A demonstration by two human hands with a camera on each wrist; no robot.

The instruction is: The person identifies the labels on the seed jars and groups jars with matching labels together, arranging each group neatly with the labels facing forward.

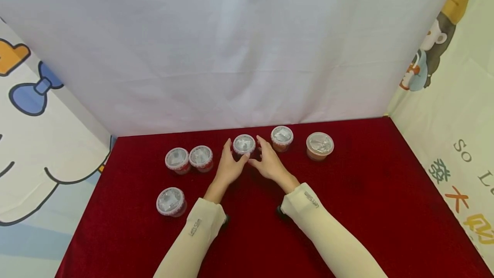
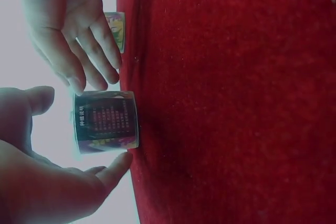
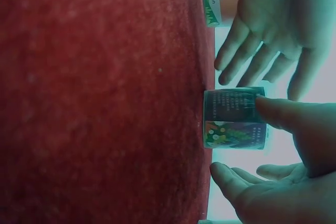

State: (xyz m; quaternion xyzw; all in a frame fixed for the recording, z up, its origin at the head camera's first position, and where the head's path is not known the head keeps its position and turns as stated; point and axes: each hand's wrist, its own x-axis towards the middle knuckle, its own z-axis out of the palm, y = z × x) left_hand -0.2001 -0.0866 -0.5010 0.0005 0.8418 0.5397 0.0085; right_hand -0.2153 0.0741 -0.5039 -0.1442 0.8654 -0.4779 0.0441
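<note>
A small round tub (image 1: 244, 144) with a clear lid stands upright near the back of the red cloth. My left hand (image 1: 230, 166) is at its left side and my right hand (image 1: 270, 164) at its right, fingers spread and loosely bent around it. In the left wrist view, the tub (image 2: 105, 121) shows a dark printed label, and gaps separate it from the left thumb and most fingers. Seen from the right wrist, the right thumb (image 3: 281, 113) overlaps the tub's (image 3: 235, 119) upper part; whether it touches I cannot tell.
Two lidded tubs stand side by side to the left, one (image 1: 177, 160) beside another (image 1: 201, 158). Nearer me is a further tub (image 1: 171, 202). On the right stand a tub (image 1: 281, 138) and a wider one (image 1: 319, 146). A white curtain (image 1: 247, 55) hangs behind the red cloth (image 1: 386, 209).
</note>
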